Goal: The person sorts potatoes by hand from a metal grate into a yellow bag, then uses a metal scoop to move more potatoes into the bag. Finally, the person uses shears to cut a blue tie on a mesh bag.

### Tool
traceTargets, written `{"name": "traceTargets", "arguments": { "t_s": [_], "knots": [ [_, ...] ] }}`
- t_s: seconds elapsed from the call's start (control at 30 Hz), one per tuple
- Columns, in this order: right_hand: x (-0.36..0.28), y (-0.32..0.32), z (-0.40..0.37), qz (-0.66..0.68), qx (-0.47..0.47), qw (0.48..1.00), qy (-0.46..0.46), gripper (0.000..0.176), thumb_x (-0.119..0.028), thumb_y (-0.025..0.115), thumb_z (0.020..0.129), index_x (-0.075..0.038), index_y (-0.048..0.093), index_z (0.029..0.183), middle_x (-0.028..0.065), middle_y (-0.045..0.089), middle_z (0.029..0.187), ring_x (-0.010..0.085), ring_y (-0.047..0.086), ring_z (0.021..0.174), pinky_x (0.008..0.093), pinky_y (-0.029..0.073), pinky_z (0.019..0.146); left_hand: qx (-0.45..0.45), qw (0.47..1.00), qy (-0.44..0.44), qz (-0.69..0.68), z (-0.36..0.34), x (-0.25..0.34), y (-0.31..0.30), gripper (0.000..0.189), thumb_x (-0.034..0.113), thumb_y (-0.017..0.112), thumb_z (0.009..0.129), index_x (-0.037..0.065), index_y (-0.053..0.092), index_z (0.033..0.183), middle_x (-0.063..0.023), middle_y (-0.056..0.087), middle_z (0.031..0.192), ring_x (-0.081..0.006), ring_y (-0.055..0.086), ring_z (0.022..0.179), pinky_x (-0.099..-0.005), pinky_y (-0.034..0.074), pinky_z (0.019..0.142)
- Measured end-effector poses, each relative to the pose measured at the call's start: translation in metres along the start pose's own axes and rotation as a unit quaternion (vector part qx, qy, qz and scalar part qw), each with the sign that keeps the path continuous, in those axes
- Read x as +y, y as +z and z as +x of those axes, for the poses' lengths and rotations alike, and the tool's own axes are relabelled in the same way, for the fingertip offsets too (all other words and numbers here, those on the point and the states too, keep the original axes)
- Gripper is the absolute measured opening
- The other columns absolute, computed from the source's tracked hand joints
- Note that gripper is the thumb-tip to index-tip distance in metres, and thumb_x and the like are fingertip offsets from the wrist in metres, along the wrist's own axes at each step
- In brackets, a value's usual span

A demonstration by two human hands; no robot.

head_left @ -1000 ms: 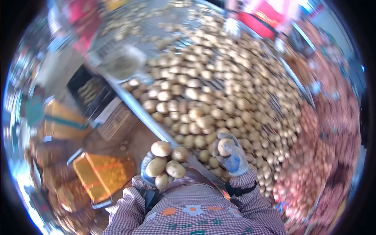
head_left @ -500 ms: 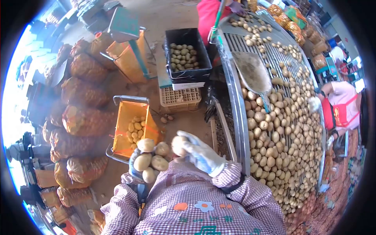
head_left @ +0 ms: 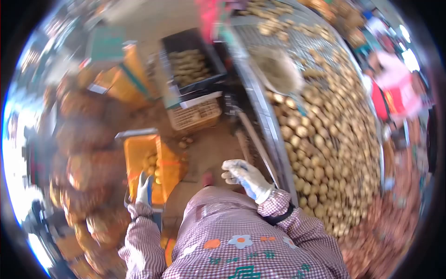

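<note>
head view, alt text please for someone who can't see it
A gloved left hand is held over an open orange bag with potatoes inside; the gloved right hand, no potato visible in it, is beside a metal table covered with more potatoes. A co-worker stands across it.

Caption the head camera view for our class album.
Gloved left hand at an orange bag, right hand near a table of potatoes.

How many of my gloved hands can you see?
2. Your left hand is at the near end of the orange bag; your right hand is in front of you, beside the potato table. Neither is hidden.
</note>
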State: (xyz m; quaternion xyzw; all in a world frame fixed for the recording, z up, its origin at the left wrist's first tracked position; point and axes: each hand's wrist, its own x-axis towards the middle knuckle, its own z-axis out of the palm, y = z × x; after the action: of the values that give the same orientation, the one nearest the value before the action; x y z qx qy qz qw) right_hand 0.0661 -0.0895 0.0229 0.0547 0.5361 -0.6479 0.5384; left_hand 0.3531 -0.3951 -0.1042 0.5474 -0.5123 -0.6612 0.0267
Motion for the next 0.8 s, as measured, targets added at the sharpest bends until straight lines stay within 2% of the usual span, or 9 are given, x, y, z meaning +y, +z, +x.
{"name": "traceTargets", "arguments": {
  "t_s": [0.03,0.17,0.23,0.3,0.4,0.5,0.63,0.7,0.8],
  "knots": [
    [0.001,-0.01,-0.009,-0.005,0.018,1.0,-0.001,0.032,-0.023,0.061,0.104,-0.003,0.06,0.128,0.0037,0.065,0.122,0.0157,0.066,0.104,0.0301,0.055,0.091,-0.007,0.998,0.027,-0.047,0.01,-0.004,0.022,0.068,0.031,0.056,0.104,0.012,0.025,0.161,-0.0089,0.032,0.163,-0.0258,0.034,0.149,-0.0455,0.034,0.115],
    [0.023,-0.063,-0.044,-0.071,0.074,0.992,-0.069,0.036,-0.02,0.061,0.103,0.0,0.057,0.133,0.0052,0.065,0.122,0.0162,0.065,0.106,0.0288,0.053,0.091,-0.14,0.976,0.136,0.095,0.021,0.016,0.122,0.06,0.015,0.06,0.102,0.004,0.036,0.156,-0.0118,0.041,0.157,-0.0212,0.044,0.139,-0.0337,0.037,0.114],
    [0.023,-0.086,-0.072,-0.063,0.14,0.983,-0.097,0.033,-0.017,0.061,0.103,0.0,0.059,0.131,0.0069,0.066,0.12,0.0162,0.065,0.102,0.0294,0.054,0.088,-0.182,0.944,0.202,0.187,0.015,0.035,0.178,0.056,0.014,0.065,0.097,-0.003,0.045,0.147,-0.0183,0.048,0.151,-0.0286,0.041,0.143,-0.0367,0.033,0.118],
    [0.028,-0.117,-0.109,-0.102,0.229,0.95,-0.186,0.029,-0.016,0.061,0.102,-0.001,0.063,0.126,0.0086,0.067,0.117,0.0151,0.065,0.098,0.0302,0.055,0.084,-0.205,0.909,0.243,0.27,-0.005,0.065,0.234,0.054,0.012,0.068,0.093,-0.001,0.05,0.142,-0.0209,0.052,0.145,-0.0351,0.042,0.142,-0.0401,0.034,0.117],
    [0.03,-0.157,-0.173,-0.193,0.378,0.869,-0.255,0.023,-0.011,0.065,0.096,-0.004,0.067,0.118,0.0121,0.065,0.115,0.021,0.065,0.097,0.0345,0.055,0.082,-0.215,0.727,0.499,0.419,-0.062,0.103,0.319,0.053,0.01,0.069,0.087,0.003,0.053,0.138,-0.0224,0.053,0.141,-0.047,0.039,0.14,-0.0521,0.034,0.116],
    [0.048,-0.204,-0.231,-0.324,0.502,0.738,-0.313,0.025,-0.007,0.065,0.092,-0.001,0.065,0.116,0.0172,0.063,0.12,0.0306,0.064,0.104,0.0413,0.054,0.091,-0.246,0.633,0.584,0.444,-0.12,0.12,0.388,0.059,0.011,0.071,0.083,0.004,0.053,0.138,-0.0225,0.049,0.144,-0.051,0.035,0.141,-0.0557,0.033,0.116],
    [0.086,-0.252,-0.29,-0.252,0.627,0.699,-0.236,0.036,-0.006,0.065,0.09,0.001,0.059,0.125,0.0228,0.059,0.129,0.0401,0.061,0.116,0.0448,0.052,0.099,-0.345,0.554,0.579,0.489,-0.174,0.111,0.452,0.065,0.015,0.072,0.08,0.005,0.053,0.142,-0.025,0.045,0.149,-0.0502,0.031,0.145,-0.0569,0.028,0.119],
    [0.104,-0.266,-0.309,-0.357,0.69,0.611,-0.152,0.044,-0.012,0.065,0.091,0.002,0.054,0.13,0.0262,0.055,0.135,0.0441,0.055,0.123,0.0475,0.048,0.102,-0.383,0.452,0.596,0.541,-0.182,0.106,0.481,0.069,0.025,0.072,0.081,0.008,0.052,0.144,-0.0247,0.036,0.157,-0.0507,0.026,0.147,-0.0606,0.025,0.119],
    [0.133,-0.28,-0.316,-0.366,0.71,0.595,-0.085,0.053,-0.018,0.065,0.091,0.002,0.047,0.138,0.0287,0.049,0.141,0.0468,0.047,0.131,0.0535,0.039,0.109,-0.376,0.377,0.601,0.596,-0.164,0.106,0.52,0.073,0.038,0.07,0.084,0.012,0.048,0.149,-0.0232,0.033,0.159,-0.0466,0.023,0.15,-0.0615,0.016,0.122]
  ]
}}
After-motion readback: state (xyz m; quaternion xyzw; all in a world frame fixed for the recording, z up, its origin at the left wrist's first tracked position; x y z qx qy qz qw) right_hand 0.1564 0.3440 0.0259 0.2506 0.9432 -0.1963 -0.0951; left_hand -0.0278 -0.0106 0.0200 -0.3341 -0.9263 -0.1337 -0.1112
